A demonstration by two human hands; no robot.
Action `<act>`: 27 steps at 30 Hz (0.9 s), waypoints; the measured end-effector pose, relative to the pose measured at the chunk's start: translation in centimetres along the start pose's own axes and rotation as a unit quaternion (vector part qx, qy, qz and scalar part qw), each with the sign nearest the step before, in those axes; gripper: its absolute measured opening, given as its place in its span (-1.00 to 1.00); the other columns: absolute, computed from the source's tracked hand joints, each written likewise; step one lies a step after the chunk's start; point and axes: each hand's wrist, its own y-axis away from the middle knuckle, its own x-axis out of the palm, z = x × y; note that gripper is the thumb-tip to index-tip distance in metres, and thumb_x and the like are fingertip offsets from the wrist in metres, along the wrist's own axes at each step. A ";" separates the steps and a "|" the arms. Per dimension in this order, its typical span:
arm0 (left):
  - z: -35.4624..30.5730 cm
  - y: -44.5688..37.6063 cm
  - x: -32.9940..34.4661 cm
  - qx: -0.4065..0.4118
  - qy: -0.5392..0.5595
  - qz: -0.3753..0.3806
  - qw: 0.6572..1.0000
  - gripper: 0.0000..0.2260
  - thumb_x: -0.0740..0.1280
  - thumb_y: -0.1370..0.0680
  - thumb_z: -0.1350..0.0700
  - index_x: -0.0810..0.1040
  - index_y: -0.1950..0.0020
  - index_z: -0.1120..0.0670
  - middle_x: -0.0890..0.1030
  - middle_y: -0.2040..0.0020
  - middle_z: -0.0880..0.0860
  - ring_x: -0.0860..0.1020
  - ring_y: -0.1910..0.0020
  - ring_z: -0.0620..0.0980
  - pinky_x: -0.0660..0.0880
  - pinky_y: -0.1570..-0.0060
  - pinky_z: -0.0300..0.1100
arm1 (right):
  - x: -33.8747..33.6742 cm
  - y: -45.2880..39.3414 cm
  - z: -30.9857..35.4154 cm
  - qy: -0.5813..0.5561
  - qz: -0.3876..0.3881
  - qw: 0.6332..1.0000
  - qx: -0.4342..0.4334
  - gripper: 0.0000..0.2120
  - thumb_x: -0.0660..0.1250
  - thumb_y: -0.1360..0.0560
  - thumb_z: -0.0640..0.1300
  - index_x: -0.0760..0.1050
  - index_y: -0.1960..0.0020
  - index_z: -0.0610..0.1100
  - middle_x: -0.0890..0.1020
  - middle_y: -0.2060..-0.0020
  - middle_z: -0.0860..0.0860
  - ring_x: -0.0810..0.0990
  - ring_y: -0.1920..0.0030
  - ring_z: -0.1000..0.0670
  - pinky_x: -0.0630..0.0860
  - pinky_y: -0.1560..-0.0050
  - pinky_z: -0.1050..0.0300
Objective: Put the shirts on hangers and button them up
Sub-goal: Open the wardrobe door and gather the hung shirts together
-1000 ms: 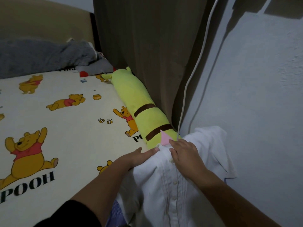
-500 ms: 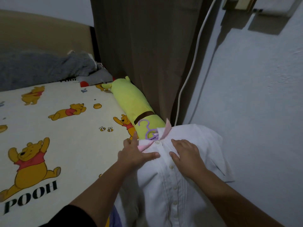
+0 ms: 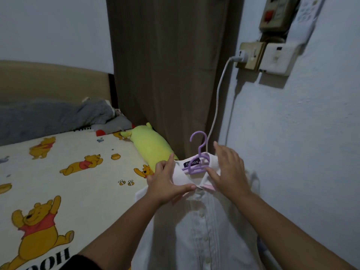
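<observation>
Head view, and both hands are up at the collar of the white shirt [image 3: 200, 227], which sits on a purple hanger [image 3: 198, 152] right in front of the person, between the bed [image 3: 58, 172] and the wall [image 3: 302, 152]. Left hand [image 3: 165, 184] pinches the left collar flap, thumb stretched across toward the top button. Right hand [image 3: 228, 170] is spread wide, fingers straight, pressing on the right side of the collar, gripping nothing. The placket looks buttoned down the front; whether the top button is done I cannot tell.

Now the risks. Neither hand is on the hook, and what carries the hanger is hidden, so if that left pinch lets go, shirt and hanger could tip or slide off together. A hard tug on the collar could also pull a shoulder off the hanger's arm.

A white charging cable [image 3: 218, 106] hangs just behind the hook; lifting straight up could snag it. The brown curtain [image 3: 167, 75] stands close behind, the wall close on the right. Open room lies to the left, over the bed, past the green plush bolster [image 3: 150, 145].
</observation>
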 end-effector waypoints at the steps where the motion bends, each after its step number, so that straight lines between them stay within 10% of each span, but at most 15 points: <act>1: -0.8 0.2 -0.3 0.017 -0.004 0.002 1.000 0.08 0.27 -0.15 -0.50 -0.18 -0.53 -0.24 0.14 -0.44 0.00 0.20 -0.40 0.08 0.16 -0.32 0.00 | -0.5 -0.3 0.2 -0.016 0.019 1.000 0.011 -0.24 0.44 -0.39 0.10 0.21 -0.48 -0.08 0.47 -0.30 -0.06 0.45 -0.27 -0.13 0.39 -0.24 -0.05; 8: -6.4 0.8 -2.3 0.127 -0.004 -0.023 0.992 0.00 0.38 -0.24 -0.45 -0.27 -0.41 -0.39 0.15 -0.41 -0.07 0.23 -0.27 0.04 0.22 -0.22 -0.07 | -5.4 -0.8 0.9 -0.210 0.003 0.971 0.113 0.09 0.44 -0.44 -0.12 -0.44 -0.30 0.48 0.48 -0.08 0.02 0.57 -0.05 -0.01 0.58 -0.11 -0.01; 16: -15.5 0.1 -4.5 0.158 0.011 0.012 0.987 -0.34 0.16 -0.52 -0.33 0.13 -0.54 -0.11 0.36 -0.46 -0.03 0.32 -0.42 0.05 0.12 -0.34 0.07 | -15.6 -0.9 0.8 -0.193 -0.092 0.965 0.149 -0.06 0.42 -0.46 -0.19 -0.19 -0.53 0.13 0.56 0.10 -0.05 0.62 0.18 0.03 0.62 0.02 0.11; 27: -21.0 4.6 -2.5 0.298 0.158 0.114 0.935 -0.49 0.31 -0.52 -0.20 0.33 -0.45 -0.17 0.55 -0.29 -0.05 0.48 -0.29 -0.04 0.33 -0.33 0.02 | -22.1 3.8 -0.9 -0.157 -0.144 0.958 0.193 -0.12 0.50 -0.40 -0.15 0.00 -0.46 0.20 0.58 0.28 -0.06 0.62 0.31 0.00 0.62 0.24 0.19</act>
